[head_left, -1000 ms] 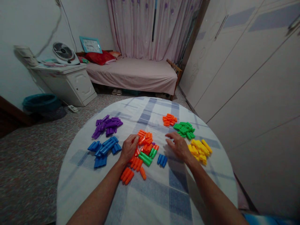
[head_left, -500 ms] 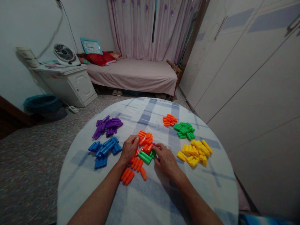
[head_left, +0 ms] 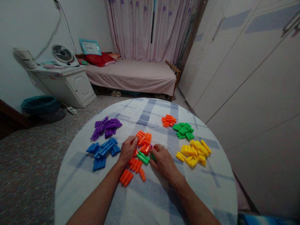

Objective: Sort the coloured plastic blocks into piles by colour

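Observation:
My left hand (head_left: 128, 149) is closed, its fingers curled against the left side of the middle pile of orange plastic pieces (head_left: 144, 137); what is inside its grasp is hidden. At the pile's right side, my right hand (head_left: 163, 160) pinches around a small green plastic piece (head_left: 153, 156), partly covered by the fingers. Between the hands lies another green piece (head_left: 143, 158), made of joined tubes. A bit of purple (head_left: 151, 146) peeks out near my right fingertips. Closer to me are more orange pieces (head_left: 126, 177) and a single orange tube (head_left: 142, 174).
The round table has a checked cloth (head_left: 150, 206). Purple (head_left: 106, 127) and blue pieces (head_left: 104, 151) are heaped left; small orange (head_left: 168, 120), green (head_left: 184, 130) and yellow pieces (head_left: 195, 152) right. Beyond stand a bed (head_left: 133, 75), a cabinet (head_left: 79, 89) and a wardrobe (head_left: 246, 93).
The view has shifted slightly. My right hand's fingers have drawn in a little around the green piece; my left hand stays at the orange pile. The coloured heaps look the same.

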